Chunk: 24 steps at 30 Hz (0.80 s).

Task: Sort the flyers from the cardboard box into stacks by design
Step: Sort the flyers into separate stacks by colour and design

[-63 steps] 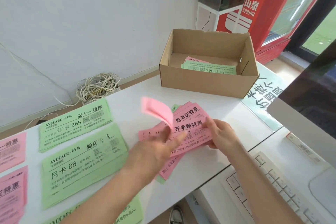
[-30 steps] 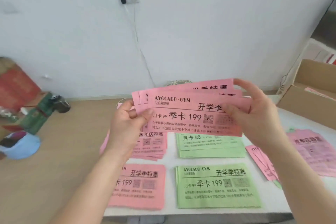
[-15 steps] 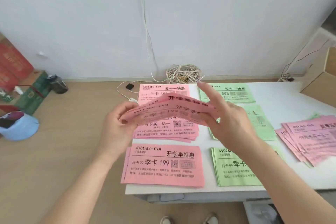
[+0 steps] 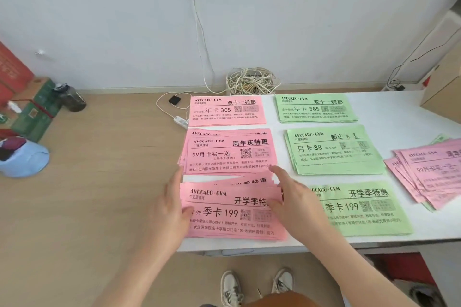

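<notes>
Flanking pink 199 flyers [image 4: 232, 209], now laid down | left grip [image 4: 172, 203] released | right grip [image 4: 293, 198] released

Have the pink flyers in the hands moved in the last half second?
Yes. The pink flyers came down from above the table onto its near left corner, left hand and right hand at their sides.

White table [image 4: 404, 112] fills the right of the frame. Down its left edge: upper pink stack [image 4: 227, 110], middle pink stack [image 4: 229, 152], lower pink stack [image 4: 229, 209]. Alongside: upper green stack [image 4: 315, 108], middle green stack [image 4: 334, 149], lower green stack [image 4: 369, 209]. Far right, a fanned pink pile [image 4: 431, 172]; cardboard box [image 4: 444, 92] upper right.
</notes>
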Each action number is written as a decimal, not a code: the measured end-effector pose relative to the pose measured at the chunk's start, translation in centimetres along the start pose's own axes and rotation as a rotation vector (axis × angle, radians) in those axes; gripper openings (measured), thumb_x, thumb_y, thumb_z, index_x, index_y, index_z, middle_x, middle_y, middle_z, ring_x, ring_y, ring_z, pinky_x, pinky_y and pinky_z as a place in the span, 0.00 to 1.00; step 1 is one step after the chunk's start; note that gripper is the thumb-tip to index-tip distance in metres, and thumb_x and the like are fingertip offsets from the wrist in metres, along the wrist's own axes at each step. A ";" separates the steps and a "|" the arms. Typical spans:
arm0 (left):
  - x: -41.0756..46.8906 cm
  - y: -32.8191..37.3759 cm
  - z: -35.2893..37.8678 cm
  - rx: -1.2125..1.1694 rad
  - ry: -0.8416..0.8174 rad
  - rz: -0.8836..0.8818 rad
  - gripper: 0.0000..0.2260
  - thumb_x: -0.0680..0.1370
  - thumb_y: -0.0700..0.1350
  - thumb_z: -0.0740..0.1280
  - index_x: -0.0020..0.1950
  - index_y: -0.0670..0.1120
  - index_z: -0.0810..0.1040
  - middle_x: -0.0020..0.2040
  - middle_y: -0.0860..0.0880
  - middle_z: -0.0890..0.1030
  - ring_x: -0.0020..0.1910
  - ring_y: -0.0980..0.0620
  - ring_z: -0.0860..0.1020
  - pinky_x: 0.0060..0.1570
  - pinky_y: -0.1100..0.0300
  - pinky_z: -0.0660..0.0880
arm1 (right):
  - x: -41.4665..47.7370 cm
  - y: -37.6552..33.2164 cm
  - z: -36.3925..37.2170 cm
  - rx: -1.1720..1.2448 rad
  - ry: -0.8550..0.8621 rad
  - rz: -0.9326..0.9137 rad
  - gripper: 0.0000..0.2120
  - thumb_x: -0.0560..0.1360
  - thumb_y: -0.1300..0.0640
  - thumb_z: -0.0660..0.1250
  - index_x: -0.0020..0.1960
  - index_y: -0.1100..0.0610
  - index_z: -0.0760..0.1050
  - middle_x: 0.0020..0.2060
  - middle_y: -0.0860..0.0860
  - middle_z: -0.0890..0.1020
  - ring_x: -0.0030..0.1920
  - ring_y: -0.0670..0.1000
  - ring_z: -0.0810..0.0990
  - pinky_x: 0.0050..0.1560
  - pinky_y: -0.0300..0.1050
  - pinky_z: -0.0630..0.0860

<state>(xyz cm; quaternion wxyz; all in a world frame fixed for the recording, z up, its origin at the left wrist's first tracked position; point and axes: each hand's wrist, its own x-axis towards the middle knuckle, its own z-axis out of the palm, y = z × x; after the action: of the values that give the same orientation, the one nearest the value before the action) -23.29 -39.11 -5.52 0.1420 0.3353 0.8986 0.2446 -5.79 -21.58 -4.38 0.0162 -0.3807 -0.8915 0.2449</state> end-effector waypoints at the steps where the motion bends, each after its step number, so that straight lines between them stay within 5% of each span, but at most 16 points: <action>1: 0.1 -0.2 0.1 0.081 0.027 0.054 0.38 0.68 0.38 0.74 0.74 0.51 0.61 0.60 0.43 0.73 0.55 0.40 0.74 0.47 0.51 0.72 | -0.1 0.0 0.1 -0.082 0.039 -0.027 0.35 0.73 0.47 0.68 0.74 0.45 0.54 0.58 0.49 0.75 0.57 0.51 0.73 0.54 0.44 0.73; 4: 0.8 -0.8 0.5 0.237 0.058 0.267 0.38 0.62 0.46 0.79 0.69 0.50 0.67 0.64 0.45 0.70 0.59 0.42 0.70 0.55 0.45 0.74 | -0.2 -0.1 -0.1 -0.164 -0.027 -0.142 0.46 0.66 0.33 0.69 0.75 0.40 0.46 0.73 0.49 0.55 0.73 0.52 0.54 0.68 0.53 0.63; 7: 1.4 0.8 0.9 0.343 -0.299 0.423 0.43 0.65 0.66 0.71 0.74 0.57 0.56 0.77 0.51 0.51 0.75 0.45 0.51 0.73 0.45 0.53 | -0.1 -0.6 0.1 -0.270 -0.266 -0.287 0.56 0.61 0.30 0.70 0.74 0.37 0.34 0.76 0.49 0.40 0.76 0.52 0.39 0.72 0.62 0.50; 9: 1.7 1.8 1.3 0.464 -0.463 0.456 0.48 0.64 0.70 0.68 0.76 0.56 0.46 0.78 0.52 0.40 0.76 0.49 0.39 0.73 0.48 0.39 | 0.2 -0.9 0.4 -0.352 -0.308 -0.350 0.58 0.61 0.33 0.73 0.73 0.37 0.33 0.77 0.51 0.41 0.76 0.53 0.40 0.71 0.63 0.52; 11: 1.9 2.5 1.3 0.529 -0.479 0.477 0.49 0.66 0.69 0.68 0.77 0.54 0.45 0.78 0.49 0.40 0.76 0.48 0.39 0.70 0.51 0.35 | 0.4 -1.2 0.7 -0.387 -0.282 -0.387 0.56 0.62 0.36 0.74 0.73 0.37 0.36 0.75 0.51 0.48 0.75 0.54 0.47 0.69 0.61 0.57; 15: 1.9 2.3 1.1 0.538 -0.422 0.493 0.46 0.67 0.68 0.67 0.75 0.56 0.46 0.78 0.49 0.45 0.76 0.49 0.43 0.72 0.49 0.38 | 0.4 -1.1 0.7 -0.367 -0.246 -0.398 0.50 0.64 0.39 0.73 0.73 0.38 0.41 0.70 0.50 0.56 0.70 0.55 0.57 0.65 0.57 0.61; 19: 1.8 2.2 1.0 0.516 -0.463 0.473 0.47 0.64 0.67 0.67 0.74 0.62 0.40 0.75 0.53 0.43 0.75 0.50 0.41 0.72 0.41 0.44 | -0.2 -1.0 -0.1 -0.257 -0.250 -0.355 0.49 0.64 0.35 0.71 0.73 0.37 0.42 0.73 0.48 0.52 0.73 0.52 0.50 0.68 0.57 0.58; 24: 2.6 4.3 0.2 0.390 -0.371 0.519 0.43 0.66 0.72 0.60 0.73 0.64 0.41 0.75 0.57 0.46 0.75 0.52 0.47 0.73 0.45 0.50 | -1.4 1.2 -4.0 -0.020 -0.099 -0.203 0.42 0.68 0.32 0.65 0.72 0.32 0.42 0.72 0.40 0.52 0.73 0.44 0.50 0.69 0.52 0.58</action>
<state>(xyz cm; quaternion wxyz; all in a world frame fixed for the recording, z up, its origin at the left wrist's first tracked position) -22.80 -34.49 -3.58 0.1691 0.6113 0.7724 0.0315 -3.14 -20.13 -1.19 -0.0070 -0.2760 -0.9277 0.2515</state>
